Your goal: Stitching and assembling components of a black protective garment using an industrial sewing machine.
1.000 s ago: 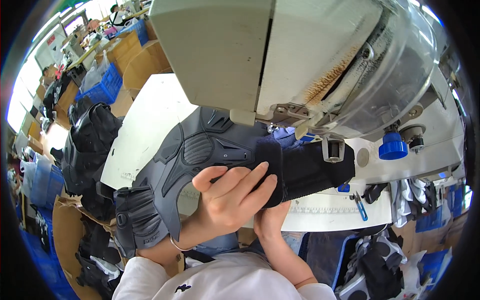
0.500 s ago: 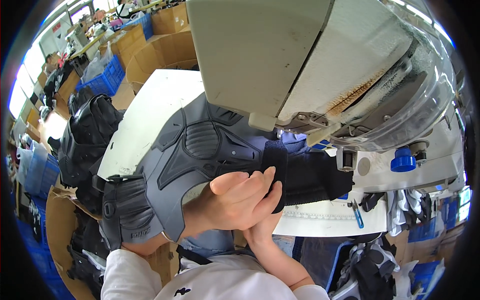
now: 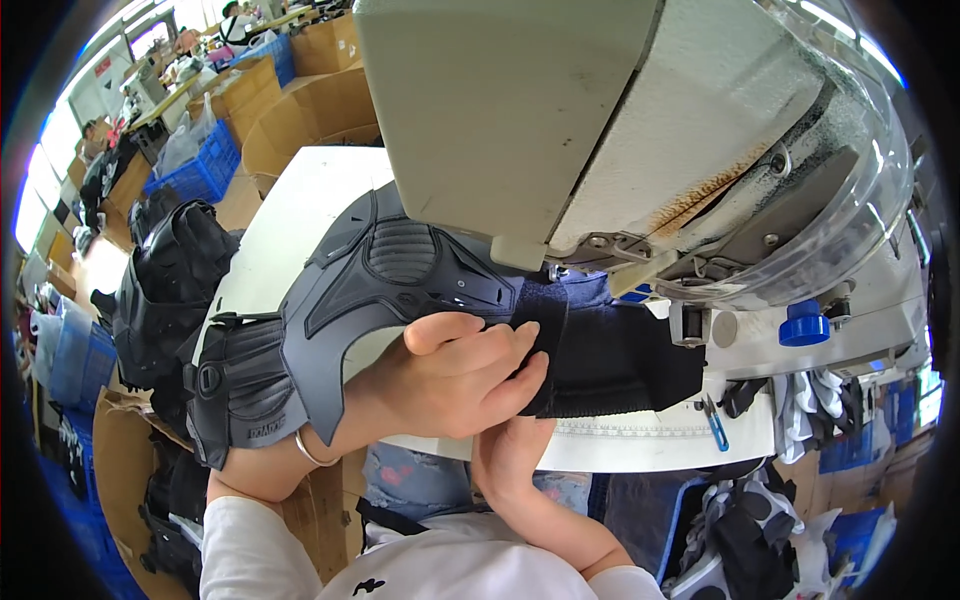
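A dark grey moulded guard (image 3: 400,250) with ribbed padding lies over the white machine table, its far end under the sewing machine's head. On its right side a wide black fabric strap (image 3: 630,365) is spread out, with a fuzzy navy patch beside it. My left hand (image 3: 465,375) reaches through the guard's curved cutout, fingers curled over the strap's left edge. Just below it, my right hand (image 3: 512,455) comes up against the strap's near edge; its fingers are hidden behind the strap and my left hand.
The large cream sewing machine (image 3: 500,120) fills the upper right, with a clear shield (image 3: 850,200) and a blue knob (image 3: 805,325). Blue-handled snips (image 3: 716,425) lie on the table. Black guards (image 3: 175,290) are piled left; a cardboard box (image 3: 120,480) stands below them.
The guard has shifted a little left and turned slightly. My left hand has moved left and away from me with it, baring a bracelet on the wrist. My right hand stays close below.
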The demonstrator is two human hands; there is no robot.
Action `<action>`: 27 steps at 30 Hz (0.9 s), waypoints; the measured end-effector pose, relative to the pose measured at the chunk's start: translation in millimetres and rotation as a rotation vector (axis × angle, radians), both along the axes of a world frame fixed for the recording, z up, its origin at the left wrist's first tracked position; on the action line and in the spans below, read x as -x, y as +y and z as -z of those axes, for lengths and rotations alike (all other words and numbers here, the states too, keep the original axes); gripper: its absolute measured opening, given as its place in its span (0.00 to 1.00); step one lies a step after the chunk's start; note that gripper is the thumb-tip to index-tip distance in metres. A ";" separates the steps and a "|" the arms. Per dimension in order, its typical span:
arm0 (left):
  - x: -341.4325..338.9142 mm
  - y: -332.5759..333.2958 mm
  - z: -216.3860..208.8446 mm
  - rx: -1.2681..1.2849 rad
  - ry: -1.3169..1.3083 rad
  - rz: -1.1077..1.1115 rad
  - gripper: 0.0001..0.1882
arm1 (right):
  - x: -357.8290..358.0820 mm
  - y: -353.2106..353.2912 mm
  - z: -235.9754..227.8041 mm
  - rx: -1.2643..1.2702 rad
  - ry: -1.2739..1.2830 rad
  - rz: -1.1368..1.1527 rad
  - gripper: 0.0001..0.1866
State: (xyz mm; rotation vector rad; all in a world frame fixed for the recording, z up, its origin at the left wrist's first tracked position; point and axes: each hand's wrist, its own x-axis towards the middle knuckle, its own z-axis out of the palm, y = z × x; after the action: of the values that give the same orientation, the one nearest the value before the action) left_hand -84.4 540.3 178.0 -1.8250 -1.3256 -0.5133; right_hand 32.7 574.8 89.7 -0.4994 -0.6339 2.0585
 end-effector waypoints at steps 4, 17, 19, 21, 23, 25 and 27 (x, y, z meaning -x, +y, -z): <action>6.0 1.6 -3.3 0.015 0.025 0.018 0.12 | 6.6 -4.4 -5.4 0.042 0.055 0.045 0.18; 32.4 -1.0 -6.1 0.068 -0.106 0.109 0.11 | 28.9 -19.7 -18.5 0.083 -0.007 0.100 0.16; 32.4 -0.3 -5.9 0.078 -0.126 0.108 0.11 | 30.2 -19.1 -16.9 0.086 -0.019 0.131 0.15; 33.1 0.2 -4.7 0.086 -0.145 0.104 0.11 | 30.8 -18.6 -18.7 0.088 -0.031 0.159 0.15; 34.1 0.5 -2.1 0.073 -0.167 0.100 0.12 | 29.0 -18.9 -27.2 0.113 -0.071 0.126 0.14; 33.0 0.3 -1.3 0.071 -0.180 0.098 0.12 | 27.6 -18.8 -32.4 0.107 -0.087 0.132 0.13; 31.9 0.6 -0.2 0.068 -0.193 0.095 0.12 | 26.6 -17.6 -33.6 0.101 -0.103 0.138 0.13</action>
State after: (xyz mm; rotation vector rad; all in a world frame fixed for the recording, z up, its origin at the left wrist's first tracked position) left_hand -116.4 541.0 178.2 -1.9408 -1.4034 -0.7184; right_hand 6.1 557.2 123.3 -0.6929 -0.5424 1.9496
